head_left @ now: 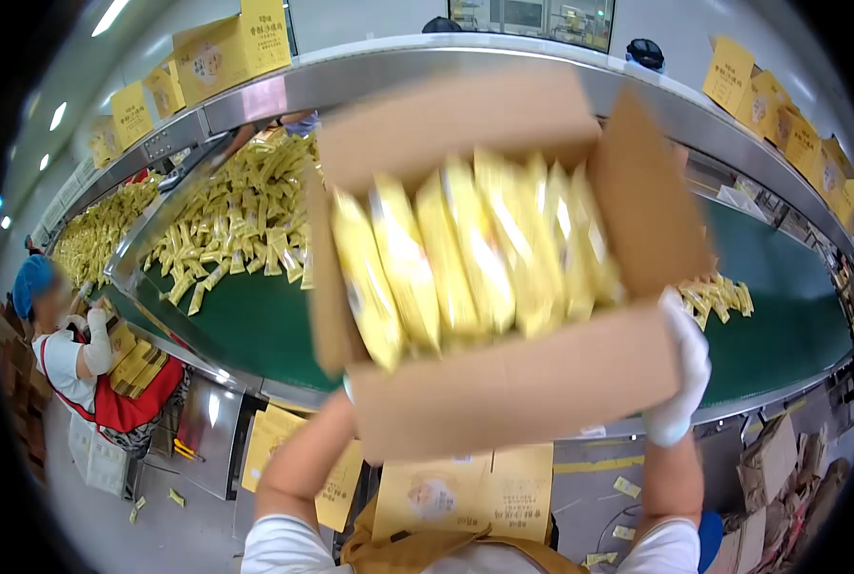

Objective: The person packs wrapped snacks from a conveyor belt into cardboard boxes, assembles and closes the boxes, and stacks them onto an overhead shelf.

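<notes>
- The open carton (513, 392) is up in the air over the near edge of the belt, flaps spread, a row of yellow packets (465, 253) standing inside
- The right hand (680, 373), gloved, holds its right side; the left hand (349, 387) is mostly behind the cardboard, so I can't tell how its fingers sit
- I'd say carry it level, both palms firm, flaps out of the way so no packet slides out
- Beneath runs a green belt (240, 311), a big heap of packets (245, 201) left, a small pile (719, 295) right
- Further out, a blue-capped co-worker (73, 354) sits left; crumpled cardboard (771, 469) lies right
</notes>
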Motion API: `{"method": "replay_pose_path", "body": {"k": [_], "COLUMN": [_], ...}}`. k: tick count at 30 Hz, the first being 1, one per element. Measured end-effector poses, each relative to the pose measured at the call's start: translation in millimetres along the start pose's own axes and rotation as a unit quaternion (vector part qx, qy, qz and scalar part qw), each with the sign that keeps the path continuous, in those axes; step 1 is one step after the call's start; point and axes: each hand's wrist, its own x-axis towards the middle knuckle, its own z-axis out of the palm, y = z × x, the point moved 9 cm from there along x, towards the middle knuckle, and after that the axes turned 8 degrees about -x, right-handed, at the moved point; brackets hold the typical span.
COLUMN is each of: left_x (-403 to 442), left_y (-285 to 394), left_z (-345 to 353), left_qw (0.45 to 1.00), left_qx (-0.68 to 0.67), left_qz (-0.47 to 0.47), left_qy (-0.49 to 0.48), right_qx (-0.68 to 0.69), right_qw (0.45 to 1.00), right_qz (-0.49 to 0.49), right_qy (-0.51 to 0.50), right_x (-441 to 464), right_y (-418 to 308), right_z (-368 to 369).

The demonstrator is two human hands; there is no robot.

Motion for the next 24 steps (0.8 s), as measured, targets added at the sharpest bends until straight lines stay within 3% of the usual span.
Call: {"method": "replay_pose_path", "body": {"k": [2,4,6,8,9,11,14,15,16,18,19,21,22,23,24], "left_x": [71.2,141.5,205.3,264.0,288.8,335.7,338.8,328.5,305.3,323.1,326.6,312.0,296.1,277.5,239.9], "left_y": [60.8,107.2,135.4,146.7,146.4,139.3,123.9,119.4,122.3,107.0,101.9,87.5,78.0,68.8,50.3], "left_z": [-9.7,-19.2,-32.2,-50.5,-60.2,-81.9,-87.6,-82.1,-64.6,-80.4,-84.3,-68.9,-57.9,-45.3,-29.8], "left_qw": [0.993,0.980,0.969,0.965,0.964,0.964,0.948,0.939,0.913,0.901,0.892,0.864,0.846,0.824,0.850], "left_qx": [0.061,0.099,0.120,0.123,0.118,0.091,0.167,0.211,0.227,0.307,0.347,0.425,0.461,0.496,0.453], "left_qz": [0.095,0.173,0.217,0.232,0.234,0.224,0.205,0.195,0.273,0.212,0.181,0.212,0.231,0.252,0.264], "left_qy": [-0.014,-0.016,-0.004,0.028,0.049,0.110,0.176,0.191,0.203,0.219,0.225,0.166,0.135,0.105,0.054], "right_qx": [-0.116,-0.242,-0.117,0.004,0.197,0.207,0.009,-0.063,-0.134,-0.204,-0.264,-0.377,-0.367,-0.358,-0.362], "right_qw": [0.983,0.930,0.909,0.926,0.953,0.950,0.965,0.972,0.972,0.969,0.955,0.908,0.901,0.844,0.857], "right_qz": [-0.134,-0.256,-0.374,-0.350,-0.213,-0.227,-0.221,-0.189,-0.157,-0.113,-0.130,-0.165,-0.228,-0.381,-0.352], "right_qy": [0.057,0.107,0.141,0.143,0.087,0.060,0.140,0.125,0.109,0.083,0.029,-0.082,-0.038,0.117,0.099], "right_x": [59.5,123.0,193.6,240.7,265.3,308.2,322.2,321.8,320.5,308.7,301.2,284.6,269.5,245.5,227.5], "right_y": [-30.7,-56.0,-58.9,-61.1,-54.8,-29.8,-5.1,4.8,11.1,9.2,-0.2,-16.4,-20.4,-13.8,1.5], "right_z": [2.9,15.7,17.8,24.2,39.0,60.3,87.2,97.6,104.7,113.5,117.0,124.6,122.7,120.7,126.4]}}
